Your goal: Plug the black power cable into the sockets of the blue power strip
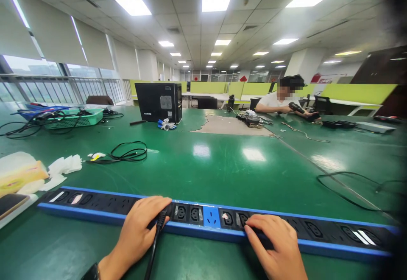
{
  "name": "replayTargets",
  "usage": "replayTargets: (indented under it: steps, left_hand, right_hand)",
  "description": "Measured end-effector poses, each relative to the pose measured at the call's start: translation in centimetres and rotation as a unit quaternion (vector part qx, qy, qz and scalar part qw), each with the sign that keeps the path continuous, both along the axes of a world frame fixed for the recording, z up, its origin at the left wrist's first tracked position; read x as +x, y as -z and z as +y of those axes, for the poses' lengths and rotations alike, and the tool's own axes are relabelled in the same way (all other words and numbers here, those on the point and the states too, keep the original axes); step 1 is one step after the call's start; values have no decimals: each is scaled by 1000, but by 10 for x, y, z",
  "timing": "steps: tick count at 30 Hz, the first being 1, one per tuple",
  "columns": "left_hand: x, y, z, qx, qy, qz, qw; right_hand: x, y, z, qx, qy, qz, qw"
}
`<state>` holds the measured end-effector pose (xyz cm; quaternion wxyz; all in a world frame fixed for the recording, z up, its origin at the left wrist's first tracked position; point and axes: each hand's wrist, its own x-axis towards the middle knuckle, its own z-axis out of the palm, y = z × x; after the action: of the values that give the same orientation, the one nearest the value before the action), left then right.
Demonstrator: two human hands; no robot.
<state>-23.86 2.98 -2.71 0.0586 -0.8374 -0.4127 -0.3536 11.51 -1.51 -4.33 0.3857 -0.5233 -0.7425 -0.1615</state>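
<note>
A long power strip (104, 215), blue-edged with a black face and several sockets, lies across the green table in front of me. My left hand (140, 225) is closed around a black power plug (163, 215) at a socket left of the strip's middle. From that plug a black cord (154, 246) runs down toward me. I cannot see whether the plug is fully seated. Right of the blue centre socket (211, 217), my right hand (275, 239) rests over the strip, thumb and forefinger pinched together at a socket. Whatever lies between those fingertips is hidden.
Beyond the strip lie a coiled black cable (130, 152), a black computer case (155, 102), gloves (167, 124) and a green basket (74, 119). Crumpled tissues (65, 165) and a phone (12, 205) are at left. A person (280, 99) sits across, holding a dark object.
</note>
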Motion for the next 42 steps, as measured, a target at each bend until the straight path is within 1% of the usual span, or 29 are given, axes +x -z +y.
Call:
replayTargets:
  steps: [7, 10, 12, 13, 16, 18, 20, 22, 24, 26, 27, 29, 31, 34, 35, 37, 39, 42]
  left_hand:
    - [-6, 0, 2, -7, 15, 13, 1000]
    - [-4, 1, 2, 10, -2, 6, 1000]
    - [-1, 1, 2, 18, -20, -5, 1000]
    - [1, 0, 2, 19, -25, -8, 999]
    - [4, -1, 2, 13, -30, -11, 999]
    - [5, -2, 2, 5, -31, -19, 999]
    - [5, -2, 3, -5, -23, -32, 999]
    - [3, -3, 3, -15, -9, -46, 999]
    - [1, -5, 2, -23, 6, -60, 998]
    - [0, -10, 0, -31, 12, -92, 995]
    - [1, -12, -1, -33, 5, -121, 992]
    - [10, -19, -3, -31, -19, -182, 983]
    - [28, -25, -4, -35, -19, -205, 978]
    - [69, -29, -4, -76, 57, -153, 984]
    - [83, -28, -3, -92, 71, -140, 983]
    - [104, -26, -2, -119, 76, -125, 982]
    - [115, -22, -1, -135, 67, -115, 982]
    - [118, -17, -1, -142, 54, -99, 983]
  right_hand:
    - [-9, 0, -5, -23, 30, 50, 998]
    - [-12, -4, -3, -45, 46, 61, 996]
    - [-14, -11, 5, -82, 58, 68, 993]
    - [-15, -15, 12, -113, 62, 74, 989]
    - [-22, -31, 36, -219, 60, 114, 967]
    - [-26, -38, 48, -259, 56, 127, 956]
    - [-30, -40, 54, -279, 54, 114, 952]
    - [-32, -40, 54, -286, 58, 107, 951]
    - [-32, -39, 52, -288, 71, 121, 947]
    - [-31, -39, 50, -297, 81, 129, 943]
    - [-31, -39, 49, -301, 82, 129, 941]
    - [-31, -41, 49, -303, 80, 126, 941]
    - [-32, -41, 49, -299, 81, 130, 942]
    - [-31, -40, 49, -289, 83, 138, 944]
    - [-31, -39, 49, -282, 83, 143, 945]
    - [-29, -36, 49, -269, 81, 159, 947]
    - [-26, -34, 50, -262, 74, 173, 947]
    - [-24, -33, 51, -265, 65, 184, 944]
